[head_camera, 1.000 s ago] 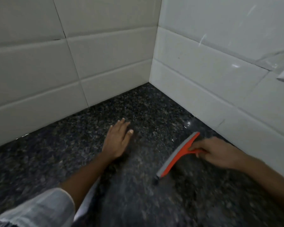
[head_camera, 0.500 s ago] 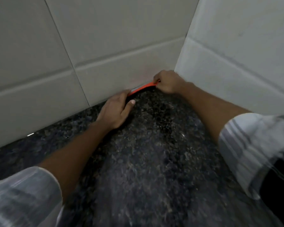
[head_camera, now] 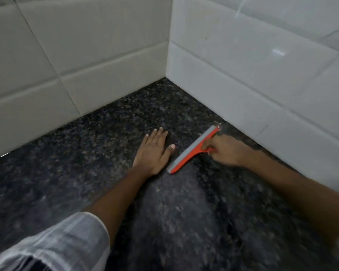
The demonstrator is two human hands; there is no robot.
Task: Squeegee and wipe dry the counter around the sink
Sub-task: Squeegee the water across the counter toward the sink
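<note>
Squeegee (head_camera: 192, 150) held by right hand (head_camera: 224, 150) on counter (head_camera: 106, 145) beside flat left hand (head_camera: 153, 151).

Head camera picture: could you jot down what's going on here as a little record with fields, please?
setting: dark speckled counter in a corner of pale tiled wall
tool: orange squeegee with grey blade, blade down on the counter, its far end near the right-hand wall
right hand: grips the squeegee handle
left hand: lies flat on the counter, fingers straight, just beside the blade's near end
clothing: striped sleeve on the left arm
sink: not in view
cloth: none visible
</note>
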